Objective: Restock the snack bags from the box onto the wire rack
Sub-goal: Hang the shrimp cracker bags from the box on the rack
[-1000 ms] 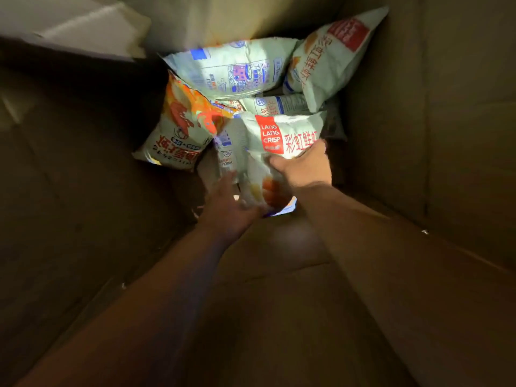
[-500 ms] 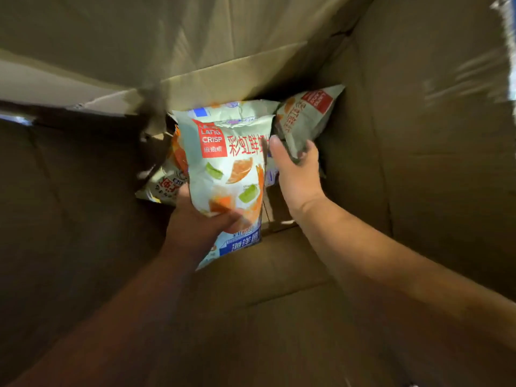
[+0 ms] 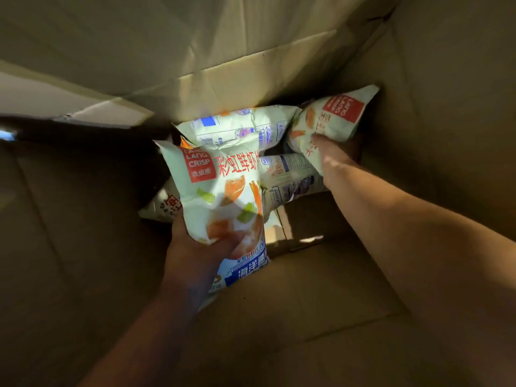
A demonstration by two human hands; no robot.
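Observation:
Both arms reach down into a deep cardboard box (image 3: 435, 113). My left hand (image 3: 195, 255) grips the lower part of a pale green Lang Lang Crisp snack bag (image 3: 220, 188) and holds it upright, above the box floor. My right hand (image 3: 332, 155) is at the far right corner, its fingers against a second Lang Lang Crisp bag (image 3: 335, 118) that leans on the box wall; the grasp itself is hidden. Two more bags lie back side up behind (image 3: 240, 127) and between (image 3: 290, 177) them. Another bag (image 3: 164, 205) peeks out at the left.
The box walls close in on all sides, with a folded flap (image 3: 106, 110) at the upper left. Bare cardboard floor (image 3: 293, 289) lies in front of the bags. The wire rack is not in view.
My left hand has taken over the front bag and lifted it upright. My right hand let go of it and reached to the bag in the far right corner.

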